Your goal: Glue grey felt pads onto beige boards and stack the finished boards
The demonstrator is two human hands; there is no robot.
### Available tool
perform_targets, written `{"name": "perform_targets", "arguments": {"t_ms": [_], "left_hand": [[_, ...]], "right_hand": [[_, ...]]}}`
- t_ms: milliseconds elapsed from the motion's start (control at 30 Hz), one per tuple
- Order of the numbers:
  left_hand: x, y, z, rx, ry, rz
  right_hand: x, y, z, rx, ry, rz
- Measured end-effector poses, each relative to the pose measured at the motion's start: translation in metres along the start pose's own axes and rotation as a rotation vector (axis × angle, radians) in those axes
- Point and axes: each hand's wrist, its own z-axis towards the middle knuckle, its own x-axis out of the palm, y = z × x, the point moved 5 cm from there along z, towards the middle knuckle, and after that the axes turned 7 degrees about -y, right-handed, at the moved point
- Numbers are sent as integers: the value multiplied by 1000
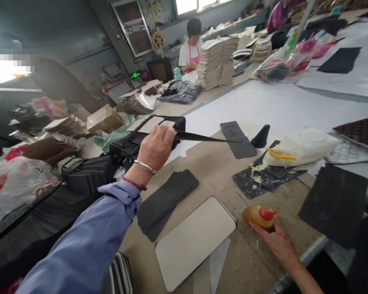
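Observation:
My left hand, with a bracelet at the wrist, is closed on one end of a thin black strip. The strip stretches to the right above the table. Around a squeeze bottle with amber liquid and a red cap, the fingers of my right hand are wrapped. Between my hands lies a pale rounded panel with a dark edge. Overlapping dark grey pieces lie below my left hand, and another grey piece lies beyond the strip.
Strapped black stacks line the left side. A whitish block with yellow sticks and a black pointed object sit to the right. Dark sheets lie at the right edge. Across the table a person works beside tall beige stacks.

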Motion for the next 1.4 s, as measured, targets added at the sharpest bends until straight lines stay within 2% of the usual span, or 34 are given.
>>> {"name": "perform_targets", "arguments": {"t_ms": [67,167,233,267,300,367,500,567,633,733,900,1200,1400], "left_hand": [[22,5,-25,65,38,-34],[66,2,-78,134,274,-115],[86,-9,-117,81,451,-152],[87,-18,-135,22,523,-170],[83,-30,-153,-48,581,-196],[58,-61,-189,-170,685,-302],[-18,-137,-258,-311,954,-573],[-45,-160,-285,-373,1028,-581],[-57,-170,-303,-417,1055,-554],[-55,-168,-315,-434,1043,-576],[-49,-158,-316,-409,987,-681],[-54,-166,-327,-330,915,-715],[-56,-163,-323,-240,894,-711]], "right_hand": [[-2,3,0,31,6,16],[-4,10,0,83,42,45],[-6,13,-1,107,51,36],[-6,14,-1,114,58,26],[-7,15,-1,117,65,15],[-8,16,-2,124,71,5],[-8,21,-2,154,63,9],[-8,26,-1,145,61,37],[-8,33,1,113,61,79],[-8,42,3,69,62,107],[-7,44,2,16,77,148],[-5,42,-10,38,53,244],[-7,45,-18,65,32,266]]}}
